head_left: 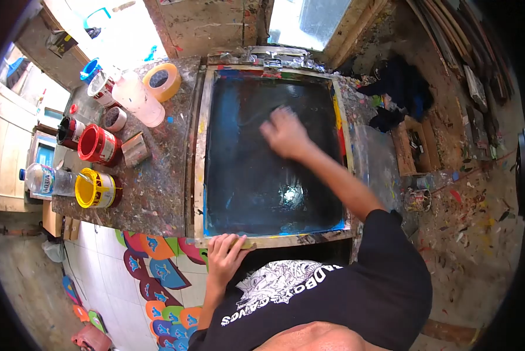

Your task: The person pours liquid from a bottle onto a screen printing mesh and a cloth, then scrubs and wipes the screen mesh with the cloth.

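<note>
A framed screen (245, 175) with a dark, wet-looking surface lies on the work table. Over its upper middle is my right hand (286, 133), blurred, its fingers pointing up and left; whether it holds something small cannot be made out. At the frame's lower left edge, my left hand (224, 253) has its fingers bent over the wood, with a yellowish-green piece (246, 243) beside the fingertips. A metal clamp (272, 63) sits at the frame's top edge.
Left on the table (151, 202) stand a red paint can (100, 145), a yellow paint can (98, 190), a pink-white bottle (138, 100), a tape roll (162, 82) and a water bottle (49, 179). To the right are a wooden box (416, 146) and dark cloth (400, 88). Colourful cutouts (157, 269) lie below left.
</note>
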A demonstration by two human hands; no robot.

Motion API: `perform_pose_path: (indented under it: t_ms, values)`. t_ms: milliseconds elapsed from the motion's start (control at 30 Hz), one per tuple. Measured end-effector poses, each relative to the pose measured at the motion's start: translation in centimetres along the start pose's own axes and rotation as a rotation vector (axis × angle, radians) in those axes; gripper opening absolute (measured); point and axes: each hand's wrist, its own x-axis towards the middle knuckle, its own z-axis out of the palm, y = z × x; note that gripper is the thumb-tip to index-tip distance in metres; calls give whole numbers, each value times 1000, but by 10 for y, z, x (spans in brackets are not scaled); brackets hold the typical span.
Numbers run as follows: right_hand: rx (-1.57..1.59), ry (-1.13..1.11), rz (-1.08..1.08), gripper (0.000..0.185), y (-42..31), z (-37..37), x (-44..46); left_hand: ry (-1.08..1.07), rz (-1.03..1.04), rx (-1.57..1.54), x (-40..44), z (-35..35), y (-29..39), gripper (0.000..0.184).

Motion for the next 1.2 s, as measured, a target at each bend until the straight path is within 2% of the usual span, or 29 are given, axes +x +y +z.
perform_pose_path:
  t_ms: [33, 67, 100, 200, 267, 333, 400, 467, 533, 600, 633, 667, 733, 767, 833, 867, 933, 1000, 1033, 1133, 1200]
  values:
    - [-56, 163, 310, 83, 47, 34, 25, 2, 0, 2, -1, -1, 0, 46]
    - [-93, 236, 423, 88, 77, 36, 47, 5, 6, 3, 0, -1, -2, 46]
    - [-27, 161, 466, 92, 84, 24, 64, 8, 13, 3, 1, -1, -1, 47]
    - [81, 56, 357, 97, 54, 35, 114, 13, 17, 5, 2, -3, 0, 47]
    - [-62, 73, 354, 95, 30, 33, 113, 10, 24, 15, 0, -3, -2, 47]
    - [31, 88, 215, 90, 52, 22, 90, 12, 18, 10, 2, -4, 0, 47]
    - [10, 18, 281, 88, 75, 13, 71, 27, 17, -3, 5, 1, -3, 47]
    - [-131, 115, 476, 80, 87, 14, 64, 24, 24, 24, 3, -3, -1, 47]
    - [-115, 213, 494, 74, 83, 17, 71, 27, 24, 21, 3, -4, 0, 47]
    - [113, 109, 360, 68, 46, -1, 84, 2, 22, 17, 2, -4, -1, 48]
    - [166, 304, 207, 55, 36, 22, 96, -1, 26, 20, 3, -4, -1, 48]
    - [146, 400, 64, 55, 30, 42, 112, 6, 29, 26, 3, -3, 0, 48]
    - [112, 517, -44, 56, 20, 66, 140, 9, 32, 40, 2, -4, 0, 48]
    - [118, 524, -50, 56, 19, 58, 140, 14, 28, 36, 2, -2, 1, 48]
    - [131, 318, -11, 57, 25, 36, 126, 9, 15, 28, 2, -4, 1, 47]
    - [46, 374, 20, 58, 42, 43, 123, 10, 15, 24, 3, -2, 0, 47]
    - [8, 167, 262, 61, 62, 14, 105, 3, 4, 28, 0, 0, -1, 47]
    - [-112, 284, 348, 64, 85, 18, 91, 24, 3, 4, -1, 1, -2, 46]
    - [-125, 431, 339, 65, 90, 28, 92, 18, 6, 11, -1, 0, -2, 46]
    - [18, 376, 343, 64, 64, 30, 111, 9, 14, 19, 1, -2, 0, 46]
    - [219, 342, 190, 52, 32, 42, 126, -2, 23, 26, 2, -4, -1, 46]
